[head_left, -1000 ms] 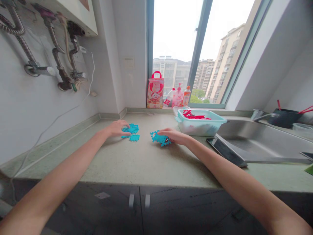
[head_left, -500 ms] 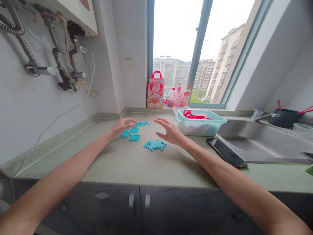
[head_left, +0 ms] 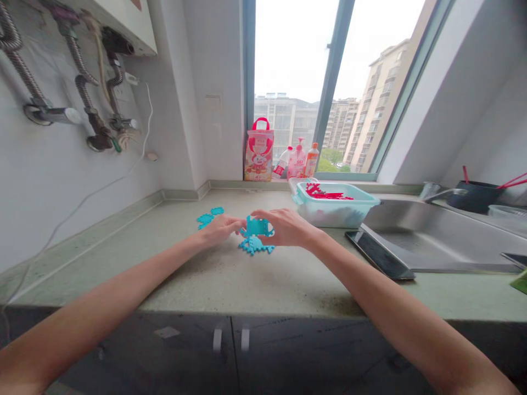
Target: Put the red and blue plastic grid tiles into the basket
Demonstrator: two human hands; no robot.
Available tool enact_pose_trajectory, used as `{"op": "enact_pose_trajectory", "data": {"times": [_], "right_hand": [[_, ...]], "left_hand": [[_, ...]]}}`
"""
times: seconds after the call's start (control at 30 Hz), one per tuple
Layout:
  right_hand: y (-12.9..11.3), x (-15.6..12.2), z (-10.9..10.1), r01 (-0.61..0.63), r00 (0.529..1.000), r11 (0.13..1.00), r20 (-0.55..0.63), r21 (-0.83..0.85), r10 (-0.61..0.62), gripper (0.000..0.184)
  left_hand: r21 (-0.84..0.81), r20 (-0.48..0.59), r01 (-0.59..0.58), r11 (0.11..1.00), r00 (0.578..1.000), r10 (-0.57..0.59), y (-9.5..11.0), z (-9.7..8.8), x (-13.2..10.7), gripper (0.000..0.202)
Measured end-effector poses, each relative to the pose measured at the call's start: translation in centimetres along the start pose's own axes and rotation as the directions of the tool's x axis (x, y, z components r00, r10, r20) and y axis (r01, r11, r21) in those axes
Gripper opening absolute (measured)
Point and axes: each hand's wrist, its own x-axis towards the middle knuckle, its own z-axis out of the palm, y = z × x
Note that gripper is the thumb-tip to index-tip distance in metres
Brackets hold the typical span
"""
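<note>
Just above the counter, a flat blue interlocking toy piece (head_left: 257, 226) with toothed edges stands upright between my hands. My right hand (head_left: 286, 227) grips it from the right, thumb below and fingers over the top. From the other side, the fingertips of my left hand (head_left: 222, 228) are pinched together at the piece's left edge. Right below lies a joined blue piece (head_left: 256, 246) with toothed arms, partly covered by the raised one; whether the two touch I cannot tell. More loose blue pieces (head_left: 205, 220) lie behind my left hand, which partly hides them.
A light-blue plastic tub (head_left: 337, 211) holding red pieces stands at the back right. Beside the metal sink (head_left: 436, 236) lies a black phone (head_left: 379, 255). A pink bag (head_left: 259, 156) and several bottles (head_left: 297, 162) line the windowsill.
My right hand has closed and come in to the left, and my left hand has moved right and nearer. One blue piece is now raised between them, over the joined piece.
</note>
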Motion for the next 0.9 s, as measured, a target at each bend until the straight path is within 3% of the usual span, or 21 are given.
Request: {"op": "enact_pose_trajectory", "data": {"times": [0.1, 0.17, 0.27, 0.33, 0.43, 0.63, 0.9], "right_hand": [[0.0, -0.2, 0.1, -0.049, 0.986, 0.993, 0.166, 0.111, 0.030, 0.057], [0.3, -0.2, 0.1, -0.073, 0.965, 0.984, 0.262, 0.159, 0.029, 0.052], [1.1, -0.2, -0.5, -0.128, 0.947, 0.978, 0.313, 0.167, 0.071, 0.051], [1.9, -0.3, -1.2, -0.213, 0.919, 0.963, 0.368, 0.163, 0.141, 0.051], [3.2, -0.5, -1.9, -0.340, 0.830, 0.936, 0.497, 0.090, 0.254, 0.050], [3.4, -0.6, -1.6, -0.420, 0.764, 0.902, 0.577, 0.103, 0.290, 0.017], [2.9, -0.3, -1.5, -0.371, 0.800, 0.923, 0.541, 0.106, 0.259, 0.007]], "left_hand": [[0.313, 0.019, -0.105, 0.944, 0.994, 0.104, 0.7, -0.5, -0.4, 0.050], [0.421, 0.059, -0.173, 0.890, 0.985, 0.164, 0.9, -0.7, -0.7, 0.052], [0.504, 0.097, -0.237, 0.831, 0.971, 0.219, 0.9, -0.6, -1.0, 0.050], [0.491, 0.110, -0.252, 0.834, 0.967, 0.228, 0.7, -0.5, -1.1, 0.043], [0.421, 0.112, -0.222, 0.879, 0.975, 0.193, 0.3, -0.3, -1.1, 0.032], [0.308, 0.082, -0.107, 0.945, 0.993, 0.085, -0.4, -0.1, -1.0, 0.027], [0.243, 0.082, -0.026, 0.970, 0.997, 0.006, -0.2, -0.1, -0.9, 0.027]]}}
